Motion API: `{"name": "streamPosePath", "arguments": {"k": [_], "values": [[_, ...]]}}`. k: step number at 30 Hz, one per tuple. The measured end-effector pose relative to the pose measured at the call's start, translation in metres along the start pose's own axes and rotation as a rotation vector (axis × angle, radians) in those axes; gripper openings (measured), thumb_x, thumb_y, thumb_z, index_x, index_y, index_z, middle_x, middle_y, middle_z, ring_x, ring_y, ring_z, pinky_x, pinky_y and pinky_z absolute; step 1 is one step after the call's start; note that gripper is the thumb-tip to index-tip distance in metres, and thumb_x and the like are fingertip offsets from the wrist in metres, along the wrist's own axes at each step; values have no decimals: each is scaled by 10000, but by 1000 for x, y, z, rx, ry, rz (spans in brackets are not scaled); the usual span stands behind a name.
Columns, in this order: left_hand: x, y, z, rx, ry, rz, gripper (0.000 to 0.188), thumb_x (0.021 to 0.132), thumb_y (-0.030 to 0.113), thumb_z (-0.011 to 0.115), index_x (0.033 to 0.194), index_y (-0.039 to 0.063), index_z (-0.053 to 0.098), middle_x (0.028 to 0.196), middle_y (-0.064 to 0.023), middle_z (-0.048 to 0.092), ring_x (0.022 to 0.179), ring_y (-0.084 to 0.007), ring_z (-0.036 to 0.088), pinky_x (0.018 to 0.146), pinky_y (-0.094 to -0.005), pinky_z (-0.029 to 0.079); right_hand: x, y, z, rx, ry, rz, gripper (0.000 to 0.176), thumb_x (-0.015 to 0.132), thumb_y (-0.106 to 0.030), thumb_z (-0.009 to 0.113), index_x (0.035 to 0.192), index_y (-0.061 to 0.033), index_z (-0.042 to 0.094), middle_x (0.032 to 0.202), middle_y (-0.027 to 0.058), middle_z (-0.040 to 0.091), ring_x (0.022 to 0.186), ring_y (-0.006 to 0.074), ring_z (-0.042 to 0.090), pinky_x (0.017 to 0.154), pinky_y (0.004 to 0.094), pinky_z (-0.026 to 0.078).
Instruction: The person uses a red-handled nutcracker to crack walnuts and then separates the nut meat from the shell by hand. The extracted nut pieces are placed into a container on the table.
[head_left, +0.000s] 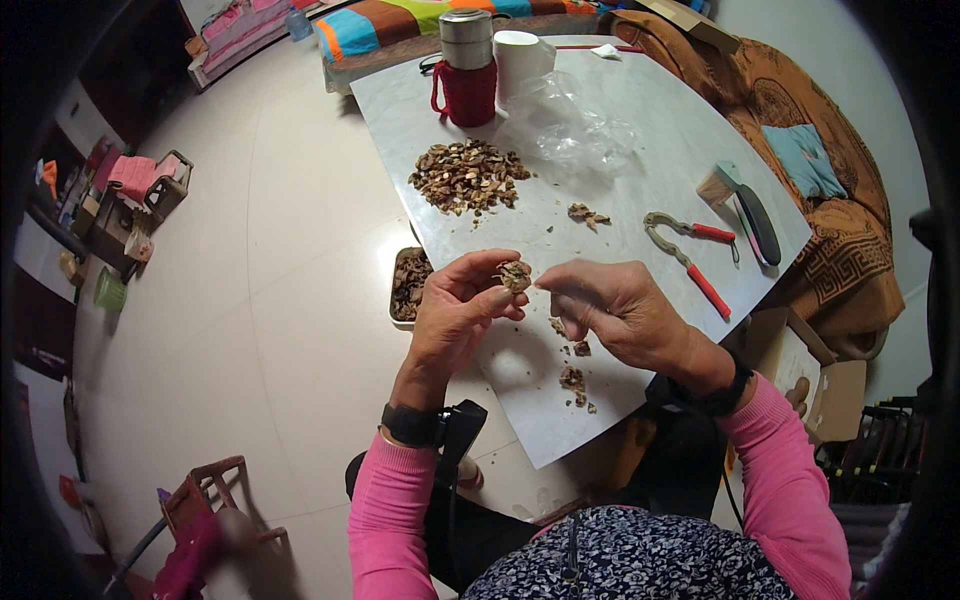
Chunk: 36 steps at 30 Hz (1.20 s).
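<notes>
My left hand (466, 304) holds a cracked walnut piece (514, 276) between thumb and fingers, above the table's near left edge. Just right of it is my right hand (626, 311), its index fingertip close to the piece; blur hides whether anything small is in its fingers. Broken walnut bits (573, 380) lie on the table below the hands, and a small cluster of shell fragments (588, 216) lies farther off. A heap of walnut pieces (469, 176) sits toward the left edge. Beyond my left hand, a container (403, 325) of brown shells shows partly.
On the marble-look table (480, 240) stand a flask in a red knitted cover (466, 90) and a white mug (517, 56), beside a clear plastic bag (570, 124). Red-handled pliers (694, 270) lie right, near a black-handled object (757, 225). A wooden stool (202, 487) is lower left.
</notes>
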<state>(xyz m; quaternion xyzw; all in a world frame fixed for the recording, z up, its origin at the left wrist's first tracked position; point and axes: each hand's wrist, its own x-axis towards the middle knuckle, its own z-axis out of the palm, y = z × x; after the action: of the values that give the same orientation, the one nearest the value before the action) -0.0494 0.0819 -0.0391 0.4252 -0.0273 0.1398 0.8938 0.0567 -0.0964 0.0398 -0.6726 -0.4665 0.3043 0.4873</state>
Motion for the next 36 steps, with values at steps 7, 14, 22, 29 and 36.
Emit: {"name": "streamPosePath", "arguments": {"k": [7,14,22,29,36], "values": [[4,0,1,24,27,37,380,801,25,691,1161,-18,573,988,-124,658,835,-178,654,737,-304,558,15,1,0,-279,146,-235,38,830,8,588,866,-3,594,825,75,580,643,150,596,565,262,482],[6,-1,-1,72,50,84,375,799,32,697,1151,-26,583,962,-123,666,829,-178,659,729,-303,569,23,0,-2,-527,191,-376,31,791,-38,620,816,-21,613,797,101,599,627,224,599,567,314,471],[9,-2,-1,75,59,79,409,802,30,693,1186,-34,565,960,-125,664,829,-175,657,738,-303,566,24,-3,-7,-572,132,-377,65,775,-15,635,840,-6,635,731,110,574,624,232,570,552,322,441],[11,-3,1,152,50,94,381,799,1,684,1166,-31,588,981,-112,649,839,-166,649,754,-293,560,27,-6,-10,-630,122,-368,57,726,-56,609,739,-21,653,729,123,611,641,300,604,570,375,473],[13,-2,6,515,84,287,355,769,-33,703,1115,-17,629,1030,-92,623,858,-132,634,776,-244,544,33,-10,-6,-718,137,-284,110,694,-60,561,690,24,633,646,223,576,613,378,597,585,433,482]]}}
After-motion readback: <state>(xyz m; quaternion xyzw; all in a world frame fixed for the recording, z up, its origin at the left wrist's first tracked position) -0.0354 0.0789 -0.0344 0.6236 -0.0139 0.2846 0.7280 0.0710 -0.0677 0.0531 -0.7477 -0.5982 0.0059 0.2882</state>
